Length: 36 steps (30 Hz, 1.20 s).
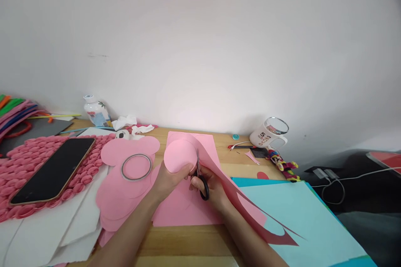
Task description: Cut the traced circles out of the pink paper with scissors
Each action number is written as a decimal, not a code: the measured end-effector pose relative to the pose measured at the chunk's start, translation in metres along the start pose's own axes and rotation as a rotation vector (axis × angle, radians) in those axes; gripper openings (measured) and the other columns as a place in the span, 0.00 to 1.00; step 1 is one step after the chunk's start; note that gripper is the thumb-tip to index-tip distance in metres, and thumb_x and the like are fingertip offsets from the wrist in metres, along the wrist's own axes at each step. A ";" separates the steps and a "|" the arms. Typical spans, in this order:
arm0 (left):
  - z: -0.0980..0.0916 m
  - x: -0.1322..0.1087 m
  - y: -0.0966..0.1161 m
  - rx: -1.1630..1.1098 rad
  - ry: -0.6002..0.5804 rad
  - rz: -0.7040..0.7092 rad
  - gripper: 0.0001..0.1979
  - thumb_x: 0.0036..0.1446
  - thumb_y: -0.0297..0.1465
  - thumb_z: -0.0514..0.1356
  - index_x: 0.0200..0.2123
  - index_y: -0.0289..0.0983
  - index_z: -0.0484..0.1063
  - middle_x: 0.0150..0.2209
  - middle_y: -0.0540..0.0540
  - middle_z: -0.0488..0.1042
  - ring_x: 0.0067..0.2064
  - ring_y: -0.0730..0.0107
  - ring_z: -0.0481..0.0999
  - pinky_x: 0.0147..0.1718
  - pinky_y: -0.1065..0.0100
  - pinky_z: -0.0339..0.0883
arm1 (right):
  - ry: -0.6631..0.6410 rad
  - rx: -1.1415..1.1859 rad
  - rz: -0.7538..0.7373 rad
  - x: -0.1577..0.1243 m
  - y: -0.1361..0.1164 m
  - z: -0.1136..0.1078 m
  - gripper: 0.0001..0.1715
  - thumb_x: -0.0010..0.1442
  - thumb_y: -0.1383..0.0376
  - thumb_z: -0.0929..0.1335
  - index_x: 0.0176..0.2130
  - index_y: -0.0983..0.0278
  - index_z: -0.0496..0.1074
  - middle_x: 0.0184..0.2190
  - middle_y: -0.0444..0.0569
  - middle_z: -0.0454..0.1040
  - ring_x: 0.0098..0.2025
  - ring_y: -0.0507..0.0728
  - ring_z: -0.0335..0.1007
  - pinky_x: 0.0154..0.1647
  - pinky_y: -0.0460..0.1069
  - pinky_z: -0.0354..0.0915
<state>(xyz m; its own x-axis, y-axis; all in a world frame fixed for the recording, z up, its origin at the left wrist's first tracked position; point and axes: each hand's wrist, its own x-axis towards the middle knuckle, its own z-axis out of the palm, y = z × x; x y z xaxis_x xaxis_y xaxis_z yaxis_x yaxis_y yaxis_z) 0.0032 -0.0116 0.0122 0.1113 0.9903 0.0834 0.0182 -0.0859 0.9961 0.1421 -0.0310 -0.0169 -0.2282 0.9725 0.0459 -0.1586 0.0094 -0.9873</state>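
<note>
Between the fingers of my left hand (172, 178) is a round pink paper piece (180, 155), held at its lower edge. My right hand (210, 187) is closed around black-handled scissors (204, 187), whose blades point up along the circle's right edge. From the blades a curved pink paper strip (225, 181) runs over my right wrist and droops to the right. Under both hands lie pink paper sheets (184, 212). Left of them, a stack of pink bear-shaped paper cutouts (125, 204) carries a roll of tape (137, 155).
At left a phone (53, 171) rests on a pink braided mat (19, 154), near a white bottle (96, 110). Light blue sheets (300, 212) lie at right. Behind them are a white mug (265, 135) and a small doll (283, 164). A wall (200, 50) rises behind the table.
</note>
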 end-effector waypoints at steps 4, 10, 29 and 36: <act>0.000 0.001 0.000 0.010 0.016 0.008 0.08 0.46 0.32 0.61 0.19 0.37 0.67 0.18 0.50 0.69 0.23 0.71 0.69 0.23 0.70 0.65 | 0.009 -0.006 0.008 0.001 -0.002 0.001 0.20 0.46 0.49 0.71 0.26 0.61 0.65 0.21 0.42 0.66 0.21 0.51 0.60 0.25 0.49 0.59; 0.000 0.001 0.000 0.001 0.025 0.026 0.09 0.45 0.32 0.61 0.18 0.37 0.66 0.18 0.51 0.68 0.23 0.71 0.68 0.23 0.70 0.66 | 0.002 0.000 0.023 0.001 -0.002 0.001 0.17 0.46 0.52 0.70 0.27 0.61 0.64 0.20 0.41 0.66 0.21 0.51 0.59 0.24 0.48 0.58; -0.005 0.003 -0.011 0.031 0.004 0.040 0.11 0.48 0.35 0.61 0.20 0.36 0.67 0.20 0.51 0.68 0.25 0.71 0.69 0.26 0.70 0.66 | -0.028 -0.003 0.012 0.000 0.005 -0.002 0.11 0.52 0.57 0.68 0.30 0.61 0.66 0.16 0.38 0.61 0.20 0.51 0.58 0.24 0.48 0.55; -0.005 0.003 -0.008 0.020 0.024 0.017 0.09 0.46 0.35 0.62 0.21 0.36 0.68 0.19 0.51 0.68 0.24 0.71 0.68 0.23 0.71 0.65 | -0.057 0.048 -0.024 -0.001 0.010 -0.003 0.07 0.54 0.61 0.67 0.29 0.61 0.66 0.18 0.38 0.62 0.19 0.50 0.59 0.24 0.47 0.55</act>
<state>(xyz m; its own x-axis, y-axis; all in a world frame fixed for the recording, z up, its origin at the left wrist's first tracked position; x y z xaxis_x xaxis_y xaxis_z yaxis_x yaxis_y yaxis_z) -0.0015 -0.0076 0.0047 0.0877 0.9910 0.1010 0.0363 -0.1045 0.9939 0.1438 -0.0309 -0.0273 -0.2776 0.9574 0.0796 -0.2101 0.0203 -0.9775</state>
